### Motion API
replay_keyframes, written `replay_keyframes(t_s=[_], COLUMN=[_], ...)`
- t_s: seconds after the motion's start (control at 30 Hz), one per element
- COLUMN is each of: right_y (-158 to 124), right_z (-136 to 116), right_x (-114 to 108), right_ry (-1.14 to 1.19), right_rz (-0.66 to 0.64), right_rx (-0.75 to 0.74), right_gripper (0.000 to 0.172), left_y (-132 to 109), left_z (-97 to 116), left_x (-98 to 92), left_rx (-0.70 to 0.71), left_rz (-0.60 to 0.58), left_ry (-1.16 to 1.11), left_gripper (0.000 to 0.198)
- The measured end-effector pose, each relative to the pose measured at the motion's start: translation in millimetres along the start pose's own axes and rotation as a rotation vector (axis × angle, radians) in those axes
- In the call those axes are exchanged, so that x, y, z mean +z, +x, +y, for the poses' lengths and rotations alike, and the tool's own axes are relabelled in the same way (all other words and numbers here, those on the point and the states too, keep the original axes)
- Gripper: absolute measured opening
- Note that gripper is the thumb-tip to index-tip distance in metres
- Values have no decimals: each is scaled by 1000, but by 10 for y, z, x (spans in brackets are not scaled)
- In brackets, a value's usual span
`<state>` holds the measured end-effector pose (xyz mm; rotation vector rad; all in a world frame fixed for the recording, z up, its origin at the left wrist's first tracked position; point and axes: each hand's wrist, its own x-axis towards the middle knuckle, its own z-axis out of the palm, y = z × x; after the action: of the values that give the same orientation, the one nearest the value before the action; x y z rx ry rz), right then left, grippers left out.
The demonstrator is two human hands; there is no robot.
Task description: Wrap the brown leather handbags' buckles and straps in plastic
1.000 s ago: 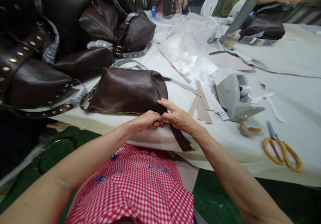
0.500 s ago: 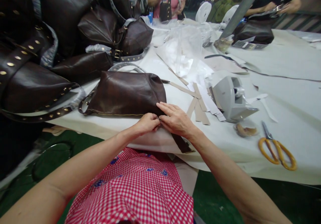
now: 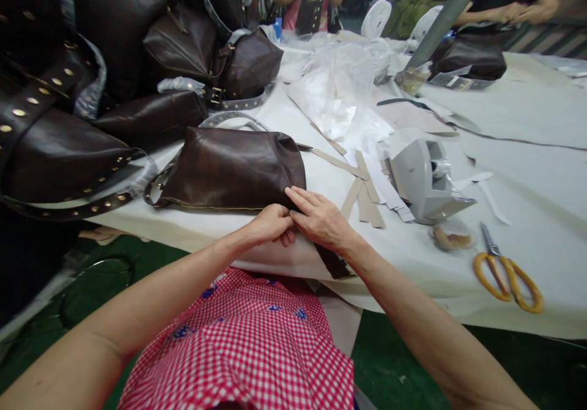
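A dark brown leather bag (image 3: 233, 168) lies on its side at the table's near edge, its zipped edge facing me. My left hand (image 3: 274, 222) is closed in a pinch at the right end of that edge; what sits between its fingertips is hidden. Over the bag's near right corner, my right hand (image 3: 318, 217) has its fingers stretched on the leather and its thumb side against my left hand. A dark strap end (image 3: 334, 262) shows below my right wrist. The bag's left end has a small loop with a metal stud.
More brown bags (image 3: 110, 43) with studded, plastic-wrapped straps pile up at left. Right of the bag lie card strips (image 3: 367, 196), a grey tape dispenser (image 3: 424, 180), a tape roll (image 3: 452, 237) and yellow-handled scissors (image 3: 507, 272). Two people handle bags across the table.
My left hand's lower fingers have loosened and hang a little below the bag's edge. My right hand stays on the corner. Across the table, a person in pink has shifted the bag they hold.
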<state>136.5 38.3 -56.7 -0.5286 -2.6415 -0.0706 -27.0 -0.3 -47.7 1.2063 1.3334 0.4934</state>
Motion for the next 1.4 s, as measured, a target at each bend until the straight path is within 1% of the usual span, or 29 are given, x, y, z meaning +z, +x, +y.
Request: replay_keyframes(t_s=[0.1, 0.17, 0.27, 0.33, 0.37, 0.43, 0.53, 0.63, 0.7, 0.77, 0.8, 0.87, 0.93, 1.0, 1.03, 1.13, 1.2, 1.23, 1.33, 1.4], right_y=[9, 13, 7, -3, -8, -17, -24, -25, -30, -47, -61, -103, -156, -205, -223, -216, -140, -80, 172, 363], right_z=[2, 5, 15, 23, 25, 26, 21, 40, 69, 85, 77, 14, -108, -245, -300, -344, -272, -220, -79, -37], right_x=[16, 25, 44, 53, 54, 50, 44, 58, 64, 42, 14, -71, -171, -247, -265, -253, -227, -219, -222, -230], right_ry=[-31, -26, -11, -8, -6, -3, -17, -29, -3, 60, 93, 139, 156, 148, 133, 75, 99, 132, 239, 268], right_rz=[15, 20, 38, 50, 52, 50, 44, 34, 19, 12, 20, 68, 157, 217, 219, 149, 93, 60, -48, -102], right_rx=[-25, -13, 2, -5, -10, -15, -21, -30, -8, 39, 75, 182, 330, 427, 440, 395, 347, 310, 174, 103], right_gripper=[22, 22, 23, 22, 22, 21, 21, 20, 16, 11, 13, 20, 20, 19, 21, 30, 37, 37, 29, 22], left_y=[-22, -41, -54, -53, -53, -60, -85, -91, -77, -64, -61, -66, -73, -68, -60, -44, -70, -99, -230, -317], left_z=[63, 93, 93, 75, 68, 69, 98, 99, 67, 24, 6, -13, -5, 23, 40, 84, 98, 98, 70, 34], left_x=[-73, -142, -214, -213, -199, -160, -113, -92, -82, -75, -74, -86, -121, -182, -222, -364, -467, -520, -682, -782], left_rx=[-77, -168, -373, -447, -451, -431, -376, -295, -242, -184, -150, -94, -80, -151, -198, -304, -311, -309, -299, -295], left_rz=[-64, -127, -248, -256, -229, -166, -119, -67, -38, -35, -41, -71, -125, -209, -262, -425, -495, -519, -560, -564], left_ry=[-86, -236, -527, -648, -675, -659, -541, -433, -353, -253, -193, -101, -90, -206, -281, -456, -508, -521, -547, -569], left_gripper=[25, 23, 34, 41, 41, 39, 35, 23, 19, 19, 19, 21, 21, 18, 16, 18, 23, 23, 17, 13])
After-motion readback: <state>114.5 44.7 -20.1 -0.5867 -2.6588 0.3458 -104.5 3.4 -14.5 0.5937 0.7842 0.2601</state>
